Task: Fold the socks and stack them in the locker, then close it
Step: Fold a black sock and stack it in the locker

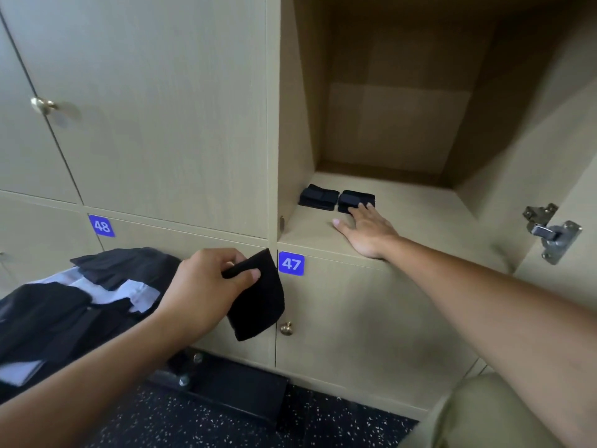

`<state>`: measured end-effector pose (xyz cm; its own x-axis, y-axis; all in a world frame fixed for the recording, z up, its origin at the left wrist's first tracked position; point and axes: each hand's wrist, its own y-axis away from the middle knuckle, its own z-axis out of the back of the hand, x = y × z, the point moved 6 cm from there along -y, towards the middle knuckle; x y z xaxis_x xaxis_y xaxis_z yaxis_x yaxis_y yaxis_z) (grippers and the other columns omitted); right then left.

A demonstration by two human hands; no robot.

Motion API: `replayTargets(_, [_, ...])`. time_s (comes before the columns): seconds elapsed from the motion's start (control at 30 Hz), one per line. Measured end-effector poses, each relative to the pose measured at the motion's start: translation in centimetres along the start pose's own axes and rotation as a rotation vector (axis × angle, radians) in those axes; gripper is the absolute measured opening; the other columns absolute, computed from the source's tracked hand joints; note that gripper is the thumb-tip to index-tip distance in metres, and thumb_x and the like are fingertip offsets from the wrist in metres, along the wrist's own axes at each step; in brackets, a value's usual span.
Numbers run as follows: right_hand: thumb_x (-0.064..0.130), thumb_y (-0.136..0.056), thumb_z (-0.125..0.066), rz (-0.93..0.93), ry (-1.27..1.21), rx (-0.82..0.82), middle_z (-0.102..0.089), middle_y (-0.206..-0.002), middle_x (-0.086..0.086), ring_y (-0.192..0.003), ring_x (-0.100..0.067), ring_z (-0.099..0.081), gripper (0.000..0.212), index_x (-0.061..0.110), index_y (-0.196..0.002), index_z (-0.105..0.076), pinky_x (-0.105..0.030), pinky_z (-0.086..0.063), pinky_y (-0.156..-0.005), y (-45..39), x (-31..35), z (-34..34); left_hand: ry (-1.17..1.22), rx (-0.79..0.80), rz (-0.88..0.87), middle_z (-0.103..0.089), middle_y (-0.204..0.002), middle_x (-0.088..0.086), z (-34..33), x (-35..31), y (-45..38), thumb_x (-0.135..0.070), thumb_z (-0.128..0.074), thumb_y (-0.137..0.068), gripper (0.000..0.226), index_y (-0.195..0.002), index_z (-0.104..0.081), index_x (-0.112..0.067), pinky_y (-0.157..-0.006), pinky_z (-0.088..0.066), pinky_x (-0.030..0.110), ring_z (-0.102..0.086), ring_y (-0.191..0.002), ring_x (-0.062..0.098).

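Observation:
The open locker (420, 221) is at upper right, its beige shelf holding two folded black sock bundles side by side, the left bundle (318, 197) and the right bundle (353, 198). My right hand (365, 229) lies flat on the shelf, fingers spread, fingertips touching the right bundle's front edge. My left hand (206, 286) is lower, in front of the closed doors, pinching a folded black sock (258, 302) that hangs down from thumb and fingers.
A pile of dark and light-blue clothes (80, 302) lies at the left. Closed doors labelled 48 (101, 226) and 47 (290, 263) have brass knobs (286, 328). The open door's hinge (552, 232) sits at right. Below is a black speckled floor (226, 421).

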<state>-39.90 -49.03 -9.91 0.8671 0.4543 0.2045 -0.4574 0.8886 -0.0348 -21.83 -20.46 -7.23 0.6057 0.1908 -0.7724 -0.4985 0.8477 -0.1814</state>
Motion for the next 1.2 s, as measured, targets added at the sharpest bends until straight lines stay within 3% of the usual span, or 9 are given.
replayTargets(0.13, [0.066, -0.102, -0.025, -0.019, -0.078, -0.134, -0.01, -0.17, -0.007, -0.156, -0.026, -0.004, 0.075, 0.02, -0.16, -0.023, -0.045, -0.015, -0.125, 0.6, -0.4, 0.6, 0.221, 0.017, 0.072, -0.076, -0.076, 0.003, 0.1, 0.8, -0.3, -0.027, -0.076, -0.091, 0.017, -0.076, -0.075, -0.019, -0.083, -0.056, 0.048, -0.072, -0.085, 0.034])
replayTargets(0.3, [0.05, -0.103, -0.04, 0.156, -0.171, -0.415, -0.061, -0.113, -0.006, -0.11, -0.027, -0.054, 0.041, 0.02, -0.117, -0.064, -0.039, -0.043, -0.092, 4.2, 2.7, 3.1, 0.35, -0.081, 0.18, -0.076, -0.075, -0.001, 0.8, 2.2, -0.6, -0.031, -0.081, -0.086, 0.014, -0.076, -0.079, -0.022, -0.07, -0.048, 0.033, -0.064, -0.067, 0.018])
replayTargets(0.37, [0.053, -0.102, -0.04, 0.127, -0.426, -0.33, -0.064, -0.078, 0.0, -0.081, -0.021, -0.062, 0.042, 0.02, -0.092, -0.064, -0.035, -0.046, -0.074, 5.6, 4.4, 3.9, 0.399, -0.111, 0.225, -0.073, -0.071, -0.004, 1.0, 2.6, -0.6, -0.033, -0.083, -0.084, 0.015, -0.079, -0.08, -0.019, -0.064, -0.042, 0.028, -0.057, -0.061, 0.014])
replayTargets(0.47, [0.056, -0.105, -0.036, 0.06, -0.802, 0.003, -0.065, -0.056, -0.004, -0.044, -0.013, -0.054, 0.052, 0.014, -0.107, -0.066, -0.026, -0.044, -0.054, 8.6, 7.9, 3.9, 0.397, -0.152, 0.237, -0.075, -0.073, -0.004, 1.2, 2.8, -0.6, -0.032, -0.084, -0.083, 0.014, -0.079, -0.08, -0.019, -0.062, -0.041, 0.026, -0.059, -0.061, 0.013])
replayTargets(0.6, [0.071, -0.099, -0.02, 0.109, -0.979, 0.488, -0.077, -0.097, -0.016, -0.077, -0.026, -0.075, 0.063, 0.028, -0.137, -0.047, -0.031, -0.055, -0.064, 13.2, 12.1, 2.7, 0.364, -0.2, 0.195, -0.077, -0.077, 0.0, 1.1, 1.4, -0.4, -0.028, -0.081, -0.086, 0.01, -0.08, -0.079, -0.021, -0.058, -0.048, 0.025, -0.067, -0.069, 0.014])
replayTargets(0.73, [0.069, -0.1, -0.024, 0.124, -1.125, 0.607, -0.07, -0.121, -0.019, -0.106, -0.032, -0.072, 0.064, 0.025, -0.136, -0.053, -0.045, -0.059, -0.091, 14.5, 13.3, 2.2, 0.306, -0.135, 0.027, -0.075, -0.073, -0.008, 0.4, -1.3, -0.2, -0.027, -0.081, -0.087, 0.007, -0.081, -0.078, -0.032, -0.06, -0.048, 0.021, -0.064, -0.066, 0.013])
replayTargets(0.93, [0.039, -0.103, -0.055, 0.088, -1.248, 0.249, -0.072, -0.113, -0.018, -0.099, -0.031, -0.071, 0.031, 0.012, -0.104, -0.069, -0.047, -0.059, -0.094, 12.9, 11.7, 3.4, 0.126, -0.087, -0.238, -0.07, -0.085, -0.014, 0.0, -4.0, 0.8, -0.037, -0.084, -0.08, 0.015, -0.091, -0.077, -0.031, -0.074, -0.041, 0.007, -0.062, -0.086, 0.003])
replayTargets(1.03, [0.018, -0.096, -0.067, 0.083, -1.201, 0.105, -0.07, -0.115, -0.011, -0.11, -0.031, -0.067, 0.005, 0.02, -0.096, -0.072, -0.054, -0.054, -0.099, 11.8, 10.6, 3.1, -0.071, -0.045, -0.284, -0.067, -0.09, -0.02, -0.3, -3.8, 0.8, -0.05, -0.075, -0.085, 0.017, -0.091, -0.073, -0.034, -0.074, -0.044, 0.015, -0.059, -0.089, 0.001])
replayTargets(1.2, [0.007, -0.091, -0.066, 0.11, -1.04, -0.061, -0.066, -0.111, 0.001, -0.104, -0.029, -0.067, 0.028, 0.032, -0.103, -0.062, -0.052, -0.056, -0.093, 10.9, 8.4, 3.7, -0.263, 0.07, -0.286, -0.063, -0.085, -0.026, -0.9, -2.4, 0.9, -0.06, -0.059, -0.092, 0.03, -0.086, -0.071, -0.033, -0.075, -0.046, 0.026, -0.057, -0.086, -0.007])
